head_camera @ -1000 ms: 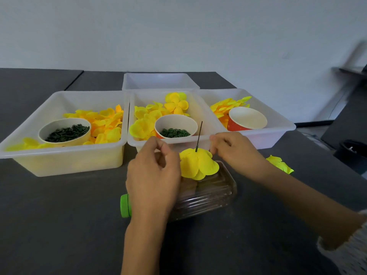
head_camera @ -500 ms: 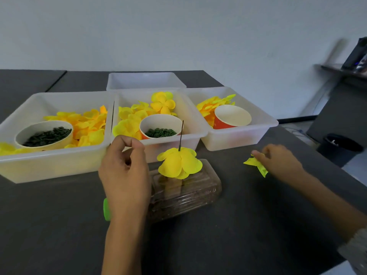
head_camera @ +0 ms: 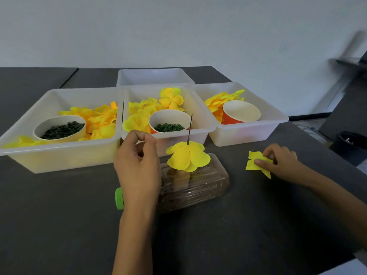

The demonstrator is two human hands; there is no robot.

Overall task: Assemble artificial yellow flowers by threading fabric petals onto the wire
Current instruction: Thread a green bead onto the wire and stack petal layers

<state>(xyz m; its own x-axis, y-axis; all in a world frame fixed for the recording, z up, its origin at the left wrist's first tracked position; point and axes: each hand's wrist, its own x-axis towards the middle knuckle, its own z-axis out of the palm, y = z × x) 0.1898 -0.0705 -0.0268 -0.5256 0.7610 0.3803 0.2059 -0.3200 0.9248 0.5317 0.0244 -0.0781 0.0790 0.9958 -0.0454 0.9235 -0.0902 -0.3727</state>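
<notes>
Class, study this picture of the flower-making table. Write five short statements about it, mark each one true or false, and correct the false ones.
1. The right hand is on a loose yellow petal piece lying on the table. True.
2. The wire stands upright with yellow petals already threaded on it. True.
3. The cup in the right bin is full of green rings. False: none show in it; green rings are in the middle bin's cup.
4. The bottle stands upright. False: it lies on its side.
5. The left hand grips the wire. False: it is beside the flower, apart from the wire.
</notes>
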